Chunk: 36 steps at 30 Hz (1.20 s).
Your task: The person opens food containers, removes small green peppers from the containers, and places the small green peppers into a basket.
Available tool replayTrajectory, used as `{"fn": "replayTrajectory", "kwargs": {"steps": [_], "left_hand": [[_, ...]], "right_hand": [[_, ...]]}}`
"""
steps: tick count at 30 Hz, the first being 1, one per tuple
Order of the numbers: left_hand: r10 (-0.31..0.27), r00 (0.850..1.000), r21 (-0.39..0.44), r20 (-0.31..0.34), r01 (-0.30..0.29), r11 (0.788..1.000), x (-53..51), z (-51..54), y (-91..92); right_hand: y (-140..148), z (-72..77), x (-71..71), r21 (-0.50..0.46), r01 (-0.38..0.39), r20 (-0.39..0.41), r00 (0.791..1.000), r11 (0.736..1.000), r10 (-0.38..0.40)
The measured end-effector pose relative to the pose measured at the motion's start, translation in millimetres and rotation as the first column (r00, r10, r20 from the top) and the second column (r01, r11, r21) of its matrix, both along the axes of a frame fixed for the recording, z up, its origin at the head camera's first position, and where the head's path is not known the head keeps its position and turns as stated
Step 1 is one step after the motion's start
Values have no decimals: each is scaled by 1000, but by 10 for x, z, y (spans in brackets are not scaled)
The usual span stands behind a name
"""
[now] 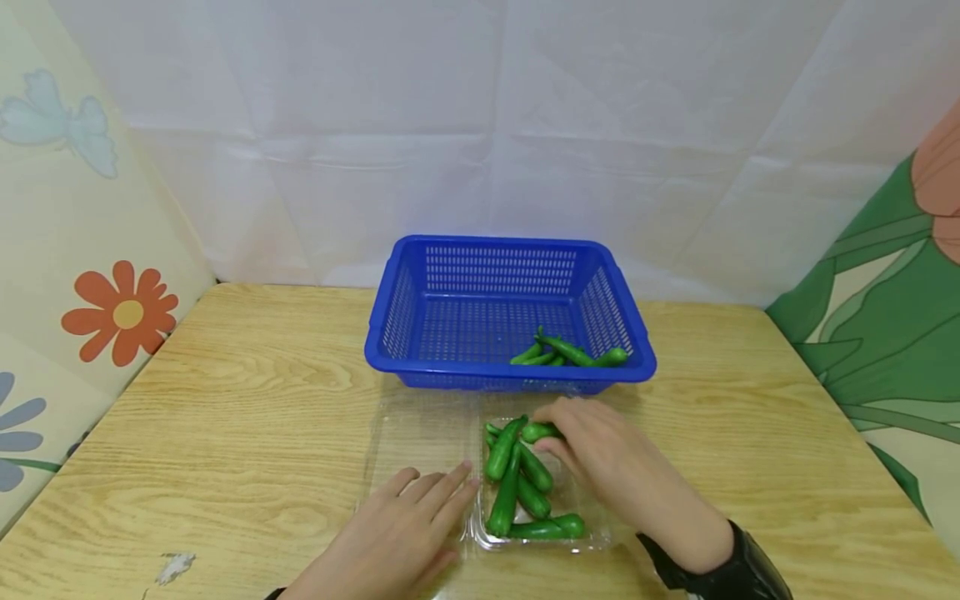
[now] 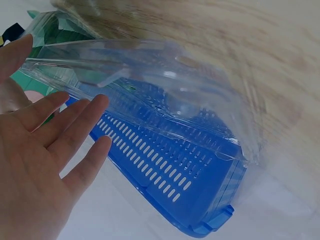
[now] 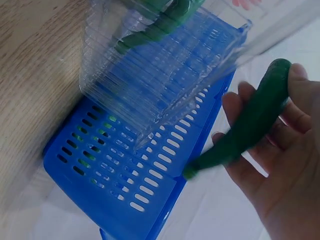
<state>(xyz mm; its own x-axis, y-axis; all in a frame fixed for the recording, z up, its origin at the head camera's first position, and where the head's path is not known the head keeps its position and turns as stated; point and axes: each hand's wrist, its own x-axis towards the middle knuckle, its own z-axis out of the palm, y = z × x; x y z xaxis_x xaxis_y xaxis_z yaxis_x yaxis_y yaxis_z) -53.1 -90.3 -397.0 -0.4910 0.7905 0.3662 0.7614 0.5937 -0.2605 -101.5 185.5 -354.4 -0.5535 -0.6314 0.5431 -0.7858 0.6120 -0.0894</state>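
Observation:
A clear plastic clamshell box (image 1: pixel 600 533) lies open on the table, with several zucchini-like green vegetables (image 1: pixel 504 500) in its right half. My right hand (image 1: pixel 607 442) pinches another such vegetable (image 3: pixel 250 115) between thumb and fingers over the far part of that half. In the right wrist view it is dark green, slightly curved and tapered to a thin end. My left hand (image 1: pixel 408 521) is spread with straight fingers at the flat lid half (image 1: pixel 420 433), near the hinge. Whether its fingertips touch the plastic I cannot tell.
Just behind the box stands a blue slotted basket (image 1: pixel 510 368), with several more green vegetables (image 1: pixel 573 354) in its front right corner. White cloth (image 1: pixel 480 125) hangs behind the wooden table (image 1: pixel 247 417). Printed panels flank both sides.

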Motion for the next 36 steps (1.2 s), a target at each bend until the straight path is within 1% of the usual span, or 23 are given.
{"fn": "replayTrajectory", "kwargs": {"steps": [4, 7, 12, 16, 21, 25, 31, 33, 36], "left_hand": [[0, 1000, -1, 6, 1, 1000, 1, 6, 4], [-2, 1000, 0, 8, 2, 1000, 1, 10, 5], [-2, 1000, -1, 4, 2, 1000, -1, 15, 2], [-3, 1000, -3, 5, 3, 1000, -1, 20, 2], [-3, 1000, 0, 13, 3, 1000, -3, 23, 3], [-4, 1000, -1, 17, 4, 1000, -3, 18, 3], [-10, 1000, 8, 12, 10, 1000, -4, 12, 5], [-11, 1000, 12, 10, 11, 1000, -3, 12, 5], [-14, 1000, 13, 6, 14, 1000, -2, 12, 5]], "right_hand": [[-7, 22, -13, -33, -15, -58, 998, 999, 13], [-8, 45, -28, -51, 12, -113, 993, 999, -18], [7, 88, -50, -92, 71, -195, 977, 993, -88], [29, 104, -58, -129, 77, -200, 974, 989, -102], [60, 98, -68, -167, 79, -158, 982, 983, -106], [94, 106, -77, -171, 100, -132, 984, 980, -124], [135, 125, -109, -186, 122, -166, 974, 975, -154], [145, 128, -119, -196, 119, -184, 970, 973, -156], [165, 124, -126, -200, 128, -191, 967, 971, -167]]}}
